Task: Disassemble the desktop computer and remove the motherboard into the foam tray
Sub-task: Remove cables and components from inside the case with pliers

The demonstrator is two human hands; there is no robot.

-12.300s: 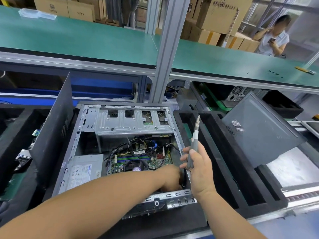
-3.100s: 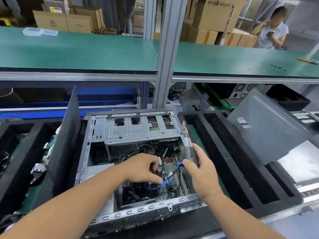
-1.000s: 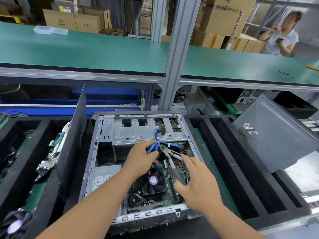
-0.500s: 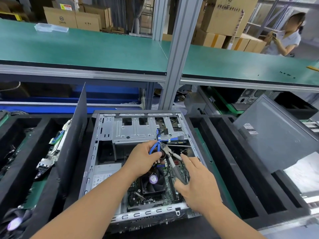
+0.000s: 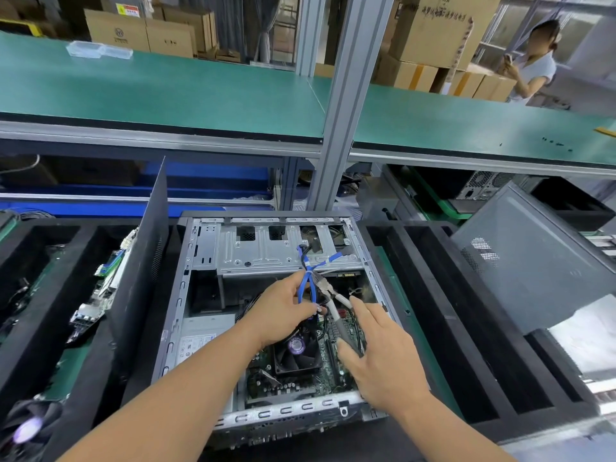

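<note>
The open desktop case (image 5: pixel 200 261) lies flat in front of me. Its green motherboard (image 5: pixel 330 368) with a black CPU fan (image 5: pixel 295 355) sits in the near half, below the metal drive cage (image 5: pixel 263 253). My left hand (image 5: pixel 283 311) holds a bundle of blue cables (image 5: pixel 308 285) bound by a tie just above the board. My right hand (image 5: pixel 376 355) grips the grey handles of cutting pliers (image 5: pixel 330 295), whose jaws meet the bundle at the tie. A black foam tray (image 5: pixel 443 311) with long slots lies to the right of the case.
A dark side panel (image 5: pixel 143 271) stands upright left of the case, beside another foam tray (image 5: pixel 40 295) holding boards. A grey case panel (image 5: pixel 533 261) leans at the right. A metal post (image 5: pixel 346 105) and green shelf (image 5: pixel 166 91) rise behind. A person (image 5: pixel 533 68) stands far right.
Over the last second both hands stay nearly still, the pliers' jaws held at the tie on the blue cables. Earlier, the left hand pulled the blue cables up from the board.
</note>
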